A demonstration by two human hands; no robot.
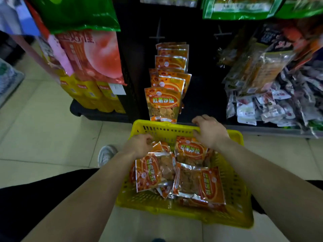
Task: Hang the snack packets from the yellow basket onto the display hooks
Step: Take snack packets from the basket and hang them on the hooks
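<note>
A yellow basket (232, 212) sits on the floor in front of me with several orange snack packets (197, 182) lying in it. My left hand (138, 145) is curled at the basket's left side, fingers pinched on the corner of an orange packet (160, 145). My right hand (209, 131) rests over the basket's far rim, fingers bent and apart, just above another packet (189, 151); it holds nothing that I can see. Straight ahead, a row of the same orange packets (163, 103) hangs on a display hook against the dark rack.
Red and green bags (94, 55) and yellow boxes (92, 95) hang and stand at the left. Dark and clear snack packets (262, 95) crowd the hooks at the right. My shoe (106, 154) is on the tiled floor left of the basket.
</note>
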